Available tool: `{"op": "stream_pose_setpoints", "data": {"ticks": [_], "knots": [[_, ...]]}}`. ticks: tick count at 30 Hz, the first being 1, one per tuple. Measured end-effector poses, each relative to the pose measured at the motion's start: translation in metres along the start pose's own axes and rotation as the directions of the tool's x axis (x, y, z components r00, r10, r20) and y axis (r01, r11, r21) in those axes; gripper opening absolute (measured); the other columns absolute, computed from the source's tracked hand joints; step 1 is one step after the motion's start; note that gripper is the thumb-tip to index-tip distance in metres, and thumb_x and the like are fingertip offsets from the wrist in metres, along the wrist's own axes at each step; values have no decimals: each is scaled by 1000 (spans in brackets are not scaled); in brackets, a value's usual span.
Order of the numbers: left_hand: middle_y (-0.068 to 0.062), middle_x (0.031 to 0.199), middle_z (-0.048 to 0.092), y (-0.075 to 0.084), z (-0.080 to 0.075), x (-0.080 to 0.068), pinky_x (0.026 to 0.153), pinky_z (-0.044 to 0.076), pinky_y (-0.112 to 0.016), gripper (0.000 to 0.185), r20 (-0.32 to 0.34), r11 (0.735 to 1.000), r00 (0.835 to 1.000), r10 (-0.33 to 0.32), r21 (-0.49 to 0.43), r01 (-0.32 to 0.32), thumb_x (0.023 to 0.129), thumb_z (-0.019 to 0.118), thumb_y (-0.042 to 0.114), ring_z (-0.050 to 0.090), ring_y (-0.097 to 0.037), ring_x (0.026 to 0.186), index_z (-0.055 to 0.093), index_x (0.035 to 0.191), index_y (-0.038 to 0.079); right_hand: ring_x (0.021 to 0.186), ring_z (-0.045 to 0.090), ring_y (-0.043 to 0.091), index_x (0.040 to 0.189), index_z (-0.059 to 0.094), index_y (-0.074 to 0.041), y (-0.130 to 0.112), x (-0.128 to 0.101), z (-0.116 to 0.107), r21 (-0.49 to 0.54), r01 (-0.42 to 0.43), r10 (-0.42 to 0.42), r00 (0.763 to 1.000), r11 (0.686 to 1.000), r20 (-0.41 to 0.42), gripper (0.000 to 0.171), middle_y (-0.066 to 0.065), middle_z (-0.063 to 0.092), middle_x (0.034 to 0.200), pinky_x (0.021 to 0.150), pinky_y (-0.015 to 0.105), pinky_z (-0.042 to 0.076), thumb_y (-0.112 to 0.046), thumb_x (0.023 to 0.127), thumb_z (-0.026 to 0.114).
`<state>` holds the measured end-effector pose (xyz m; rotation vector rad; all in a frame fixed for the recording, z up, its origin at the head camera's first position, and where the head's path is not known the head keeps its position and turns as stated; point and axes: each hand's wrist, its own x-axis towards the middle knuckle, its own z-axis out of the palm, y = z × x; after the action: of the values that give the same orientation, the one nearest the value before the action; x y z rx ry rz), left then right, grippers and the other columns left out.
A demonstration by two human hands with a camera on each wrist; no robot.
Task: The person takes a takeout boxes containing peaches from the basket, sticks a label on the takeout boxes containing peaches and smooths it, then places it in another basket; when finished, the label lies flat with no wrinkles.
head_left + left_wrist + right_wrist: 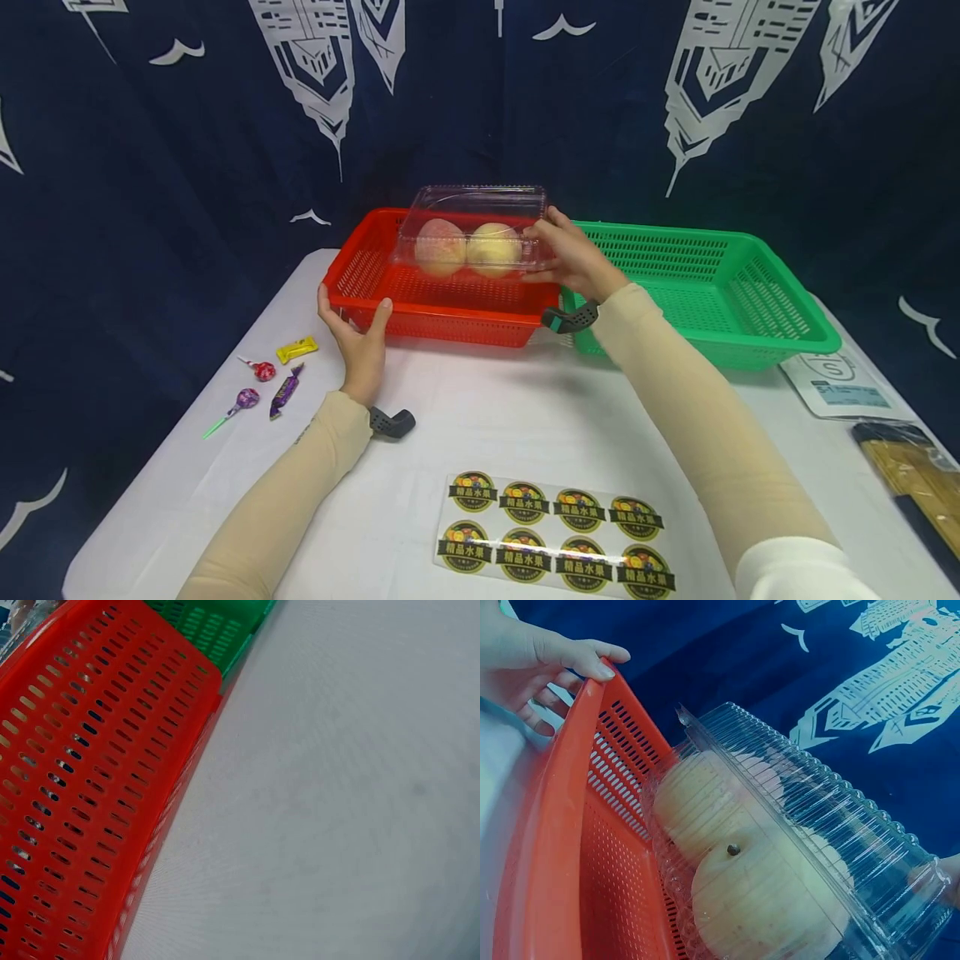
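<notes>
A clear plastic clamshell box with two pale peaches inside hangs over the red slotted basket. My right hand grips the box by its right end. From the right wrist, the ribbed box is seen close up above the red basket, with one fingertip at its far end. My left hand holds the basket's near left corner, fingers and thumb curled over the rim; the same left hand shows in the right wrist view. The left wrist view has only the red basket's wall and the white table.
A green basket stands against the red one's right side. Several wrapped sweets lie at the table's left. A sheet of round stickers lies near the front. A white packet and a dark pack sit at the right edge.
</notes>
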<state>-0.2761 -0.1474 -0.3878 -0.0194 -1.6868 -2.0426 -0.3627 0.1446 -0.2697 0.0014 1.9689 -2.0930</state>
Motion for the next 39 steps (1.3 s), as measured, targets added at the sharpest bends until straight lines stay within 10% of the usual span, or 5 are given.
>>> {"op": "stream_pose_setpoints", "data": {"ticks": [13, 28, 39], "knots": [[-8, 178, 1, 1, 1, -1, 133, 20, -51, 101, -1, 1000, 1000, -8, 6, 8, 103, 70, 17, 9, -31, 163, -4, 171, 14, 164, -7, 48, 174, -4, -38, -2, -20, -29, 121, -19, 15, 999, 993, 32, 89, -7, -13, 181, 118, 60, 39, -13, 107, 49], [-6, 178, 1, 3, 2, -1, 134, 19, -47, 100, -10, 999, 1000, -29, 31, 29, 103, 69, 18, 11, -27, 162, -4, 172, 17, 165, -15, 41, 173, -7, -41, 0, -50, -53, 185, -20, 8, 998, 983, 68, 85, -6, -8, 182, 124, 64, 28, -10, 111, 43], [1, 179, -1, -25, -3, 14, 133, 12, -34, 100, -42, 996, 999, -19, 84, 23, 104, 69, 21, 8, -18, 164, -4, 172, 22, 164, -9, 45, 173, -10, -39, 4, -74, -66, 140, -25, 14, 997, 990, 78, 86, -7, -16, 181, 121, 65, 32, -9, 113, 45]]}}
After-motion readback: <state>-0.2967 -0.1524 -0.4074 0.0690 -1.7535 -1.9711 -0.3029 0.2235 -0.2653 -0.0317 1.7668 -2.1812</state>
